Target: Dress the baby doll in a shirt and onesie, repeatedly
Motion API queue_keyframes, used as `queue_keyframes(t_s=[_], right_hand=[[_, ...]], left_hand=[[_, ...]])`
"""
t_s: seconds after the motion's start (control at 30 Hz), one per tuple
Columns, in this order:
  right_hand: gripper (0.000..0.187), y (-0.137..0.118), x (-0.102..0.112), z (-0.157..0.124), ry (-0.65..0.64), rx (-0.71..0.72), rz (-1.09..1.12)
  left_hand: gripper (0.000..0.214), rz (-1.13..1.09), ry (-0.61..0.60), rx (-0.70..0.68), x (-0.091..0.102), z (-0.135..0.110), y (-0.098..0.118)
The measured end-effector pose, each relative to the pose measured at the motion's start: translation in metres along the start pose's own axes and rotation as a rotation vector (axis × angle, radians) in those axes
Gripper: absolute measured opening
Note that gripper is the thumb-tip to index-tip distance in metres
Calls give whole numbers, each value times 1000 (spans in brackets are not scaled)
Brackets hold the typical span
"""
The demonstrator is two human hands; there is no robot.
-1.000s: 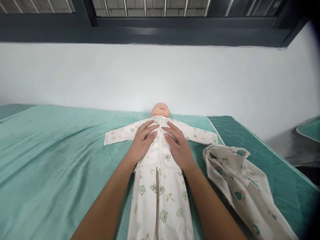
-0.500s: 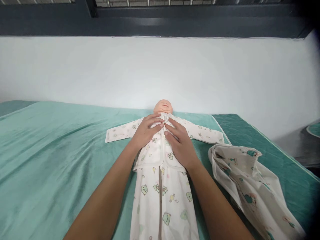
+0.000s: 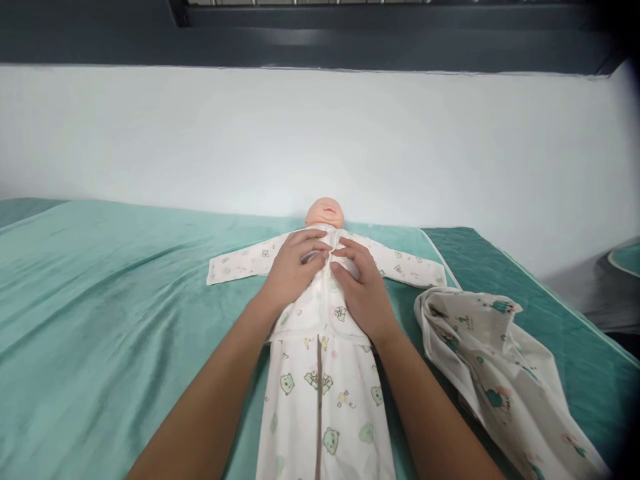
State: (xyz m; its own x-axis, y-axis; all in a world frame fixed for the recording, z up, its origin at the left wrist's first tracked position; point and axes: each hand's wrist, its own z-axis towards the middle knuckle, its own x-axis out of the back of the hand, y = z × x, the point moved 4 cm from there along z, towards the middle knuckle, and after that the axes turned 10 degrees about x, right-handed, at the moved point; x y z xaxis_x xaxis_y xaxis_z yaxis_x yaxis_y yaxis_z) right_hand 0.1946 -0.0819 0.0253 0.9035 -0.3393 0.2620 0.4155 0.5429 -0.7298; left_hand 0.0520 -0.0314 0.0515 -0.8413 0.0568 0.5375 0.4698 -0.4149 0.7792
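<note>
A baby doll [image 3: 325,212] lies on its back, its head near the wall. It wears a white long-sleeved baby shirt [image 3: 310,310] with small printed animals, the sleeves spread to both sides, and white printed baby pants [image 3: 290,413]. My left hand [image 3: 299,263] rests on the shirt's chest, thumb and fingertips pinching the front opening. From the other side my right hand [image 3: 361,280] grips the facing edge of the same opening, its fingertips close to the left ones. A small button shows just below the fingers. The bit of cloth between the fingertips is mostly hidden.
A crumpled white printed cloth [image 3: 493,367] lies to the right of the doll. Light green bedding [image 3: 125,300] spreads under everything, with a darker green quilted pad [image 3: 505,280] at the right. Behind stand a white wall [image 3: 320,133] and a dark frame [image 3: 320,40].
The view has tilted slightly. Both hands stay at the shirt's front opening, with only small finger movements; the right fingers have shifted a little at the edge.
</note>
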Motion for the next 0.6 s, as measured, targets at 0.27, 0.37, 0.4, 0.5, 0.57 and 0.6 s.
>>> queue_keyframes(t_s=[0.27, 0.37, 0.4, 0.5, 0.57, 0.6], right_hand=[[11, 6, 7, 3, -13, -95, 94], [7, 7, 10, 3, -101, -84, 112], [7, 7, 11, 3, -136, -83, 123], [9, 6, 14, 4, -222, -89, 145], [9, 5, 14, 4, -250, -90, 143], [10, 4, 14, 4, -253, -89, 140]], left_hand=[[17, -59, 1, 88, 6, -34, 3], [14, -86, -20, 118, 7, -35, 4], [14, -92, -38, 133, 8, -34, 4], [16, -100, -107, 165, 8, -34, 4], [17, -106, -138, 168, 8, -34, 5], [17, -108, -146, 169, 8, -34, 5]])
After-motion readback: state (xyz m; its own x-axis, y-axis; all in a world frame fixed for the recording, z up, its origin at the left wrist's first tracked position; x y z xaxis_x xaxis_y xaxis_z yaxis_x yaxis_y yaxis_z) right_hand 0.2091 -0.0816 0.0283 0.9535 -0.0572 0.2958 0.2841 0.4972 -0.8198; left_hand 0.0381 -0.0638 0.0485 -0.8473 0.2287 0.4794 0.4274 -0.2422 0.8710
